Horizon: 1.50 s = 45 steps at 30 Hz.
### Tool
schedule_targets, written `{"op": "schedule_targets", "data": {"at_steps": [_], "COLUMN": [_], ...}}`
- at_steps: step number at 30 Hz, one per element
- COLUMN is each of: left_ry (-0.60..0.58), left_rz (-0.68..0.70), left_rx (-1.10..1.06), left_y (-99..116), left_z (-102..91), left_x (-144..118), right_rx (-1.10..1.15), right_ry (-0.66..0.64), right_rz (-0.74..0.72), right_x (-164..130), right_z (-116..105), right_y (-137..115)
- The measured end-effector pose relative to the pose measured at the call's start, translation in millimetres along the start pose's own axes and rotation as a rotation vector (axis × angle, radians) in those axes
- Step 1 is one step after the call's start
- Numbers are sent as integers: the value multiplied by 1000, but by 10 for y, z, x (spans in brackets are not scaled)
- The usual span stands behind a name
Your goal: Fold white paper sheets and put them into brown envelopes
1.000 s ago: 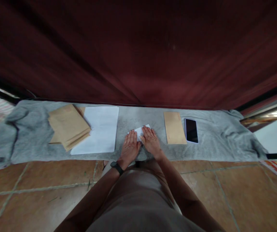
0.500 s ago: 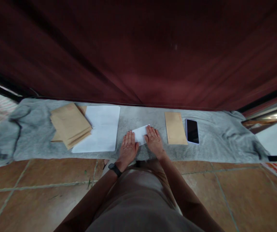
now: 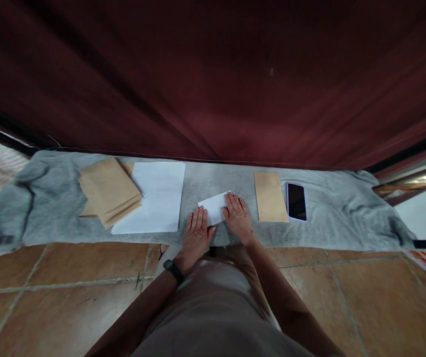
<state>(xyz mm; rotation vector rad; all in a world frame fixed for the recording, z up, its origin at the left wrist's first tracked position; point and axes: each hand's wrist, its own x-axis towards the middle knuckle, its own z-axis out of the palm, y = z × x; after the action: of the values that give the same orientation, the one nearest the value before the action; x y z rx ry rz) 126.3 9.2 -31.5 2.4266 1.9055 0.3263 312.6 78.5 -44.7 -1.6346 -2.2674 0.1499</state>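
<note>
Item: folded paper (image 3: 215, 208), white, small, lying flat on the grey cloth (image 3: 332, 218) at its middle, near the cloth's front edge.

Your left hand (image 3: 195, 236): flat, palm down, fingers straight and together, gripping nothing. Fingertips sit at the paper's lower left corner; whether they touch it is hard to tell. A black band (image 3: 172, 268) is on that wrist.

Your right hand (image 3: 238, 217): flat, palm down, fingers spread a little, gripping nothing. It presses on the paper's right end.

Left of the paper: a white sheet (image 3: 157, 203), unfolded, flat on the cloth. A stack of brown envelopes (image 3: 107, 196) overlaps the sheet's left edge, fanned and turned at an angle.

Right of the paper: one brown envelope (image 3: 270, 196), lying lengthwise away from you, apart from your right hand. Just beside it, a phone (image 3: 296, 201), screen dark, face up.

Behind the cloth: a dark red curtain (image 3: 213, 74). In front: tiled floor (image 3: 49, 297).
</note>
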Motion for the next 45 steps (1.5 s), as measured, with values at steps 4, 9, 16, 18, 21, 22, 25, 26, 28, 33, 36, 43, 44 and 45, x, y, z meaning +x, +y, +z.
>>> {"op": "schedule_targets", "data": {"at_steps": [4,9,16,18,21,22,25,26,28,33,36,43,44,45], "left_ry": [-15,-21,-51,-64,-71,-67,-61,-65,-77,-101,-84,-76,-81,-85], "left_rz": [28,95,161,188,212,212,219,225,234,246,232,213,216,219], "left_rx": [-5,-3,-18,-17,-22,-24,-24,-23,-22,-12,-19,-28,-23,-17], "left_y": [13,25,35,37,35,33,20,14,2,-6,10,28,26,23], "left_z": [-14,-40,-62,-71,-79,-78,-58,-47,-21,2,-24,-66,-64,-61], "left_x": [-21,-56,-90,-94,-96,-97,-103,-106,-113,-121,-114,-102,-102,-103], "right_rx": [3,16,19,13,10,16,60,79,108,103,89,60,60,59], "right_ry": [0,9,10,4,-11,-15,-40,-56,-86,-94,-83,-55,-53,-51], "right_rz": [1,0,2,3,12,10,-74,-130,-228,-255,-239,-180,-174,-168], "right_x": [1,0,1,9,10,-1,-86,-132,-239,-431,-457,-482,-484,-485], "right_z": [0,3,-1,-18,-81,-109,-178,-187,-178,-104,-109,-153,-156,-159], "right_y": [4,10,7,7,-31,-64,-228,-298,-429,-537,-456,-216,-184,-152]}}
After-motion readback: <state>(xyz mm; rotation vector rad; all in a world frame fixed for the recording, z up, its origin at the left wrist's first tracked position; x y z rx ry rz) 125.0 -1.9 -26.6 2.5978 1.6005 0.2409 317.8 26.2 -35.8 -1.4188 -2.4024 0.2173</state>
